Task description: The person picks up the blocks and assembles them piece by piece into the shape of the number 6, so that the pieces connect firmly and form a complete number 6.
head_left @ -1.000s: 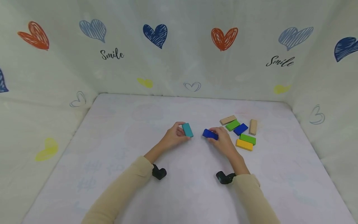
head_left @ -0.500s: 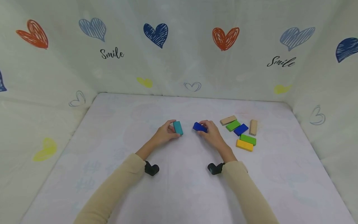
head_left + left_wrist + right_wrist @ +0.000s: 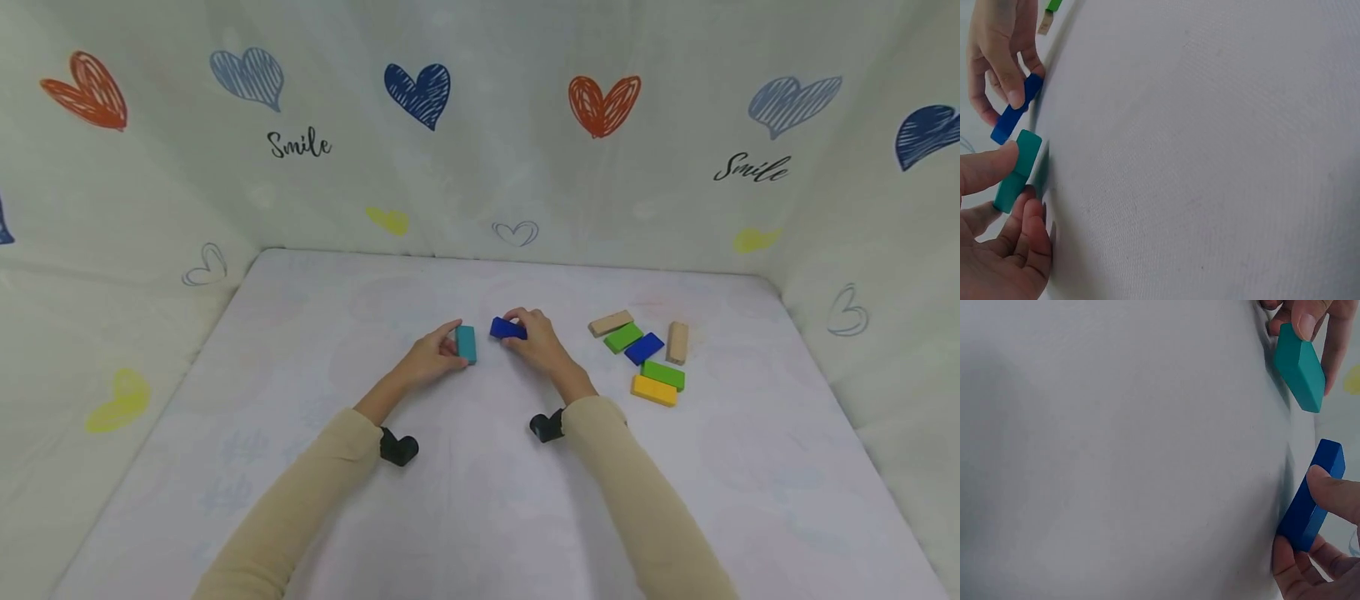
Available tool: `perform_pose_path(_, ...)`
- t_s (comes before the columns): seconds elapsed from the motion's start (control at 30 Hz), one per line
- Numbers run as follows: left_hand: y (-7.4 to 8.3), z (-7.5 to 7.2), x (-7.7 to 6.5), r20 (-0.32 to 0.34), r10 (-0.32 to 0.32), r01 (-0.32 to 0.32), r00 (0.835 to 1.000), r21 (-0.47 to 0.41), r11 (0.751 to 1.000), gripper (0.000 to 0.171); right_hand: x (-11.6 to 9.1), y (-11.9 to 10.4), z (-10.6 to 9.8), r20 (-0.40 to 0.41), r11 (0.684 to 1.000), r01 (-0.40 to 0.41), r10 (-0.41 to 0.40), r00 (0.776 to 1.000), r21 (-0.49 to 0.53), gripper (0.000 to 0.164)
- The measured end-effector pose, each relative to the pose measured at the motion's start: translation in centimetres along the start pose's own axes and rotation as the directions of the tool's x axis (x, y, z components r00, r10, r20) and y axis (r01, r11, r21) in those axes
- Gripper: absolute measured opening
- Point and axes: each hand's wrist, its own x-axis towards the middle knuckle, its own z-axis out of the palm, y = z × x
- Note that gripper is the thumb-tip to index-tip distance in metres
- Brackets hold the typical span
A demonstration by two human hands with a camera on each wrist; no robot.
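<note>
A teal wooden block (image 3: 466, 345) is pinched between the thumb and fingers of my left hand (image 3: 429, 358). My right hand (image 3: 542, 345) grips a dark blue block (image 3: 507, 328) by thumb and fingertips, slightly farther back and to the right. A small gap separates the two blocks. In the left wrist view the teal block (image 3: 1019, 170) stands tilted close over the white surface, its shadow beside it. The right wrist view shows my thumb lying along the side of the blue block (image 3: 1311, 497).
To the right lies a loose group of blocks: two natural wood ones, including an upright-lying wooden block (image 3: 677, 342), two green, a blue block (image 3: 643, 348) and a yellow block (image 3: 654, 390). A white curtain (image 3: 480, 167) printed with hearts rises behind the table (image 3: 480, 500).
Both hands have moved left and a little back, each carrying its block. The teal block has turned more upright in view, and the gap between the blocks has changed little. The group at right stays put.
</note>
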Motion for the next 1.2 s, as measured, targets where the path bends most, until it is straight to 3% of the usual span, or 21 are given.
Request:
perform_pose_path(0.43, -0.4, -0.8, 0.2, 0.054, -0.011, 0.008, 0.998, 0.042, 0.999, 0.071, 1.5, -1.5, 0.9, -0.004, 0.993, -0.048, 0.048, 0.999, -0.108, 0.033)
perform_pose_path(0.57, -0.4, -0.9, 0.3, 0.065, -0.010, 0.007, 0.998, 0.038, 0.999, 0.070, 1.6, -1.1, 0.9, -0.023, 0.997, -0.052, 0.050, 0.998, -0.065, 0.037)
perform_pose_path(0.7, -0.6, -0.9, 0.4, 0.074, -0.005, 0.003, 0.997, 0.017, 1.000, 0.068, 1.8, -0.4, 1.0, -0.076, 0.993, -0.099, 0.103, 0.992, 0.057, 0.042)
perform_pose_path(0.87, -0.7, -0.4, 0.4, 0.011, -0.040, 0.040, 0.999, -0.011, 0.999, 0.056, 2.0, -0.1, 1.1, -0.162, 0.969, -0.171, 0.201, 0.966, 0.179, 0.041)
perform_pose_path(1.03, -0.3, 0.3, 0.8, -0.083, -0.096, 0.101, 0.992, 0.050, 0.994, 0.041, 2.1, -0.5, 1.3, -0.201, 0.960, -0.209, 0.246, 0.948, 0.189, 0.037)
perform_pose_path(1.2, 0.2, 0.7, 1.4, -0.116, -0.151, 0.163, 0.982, 0.101, 0.981, 0.037, 2.2, -1.0, 1.5, -0.239, 0.956, -0.210, 0.257, 0.936, 0.206, 0.037)
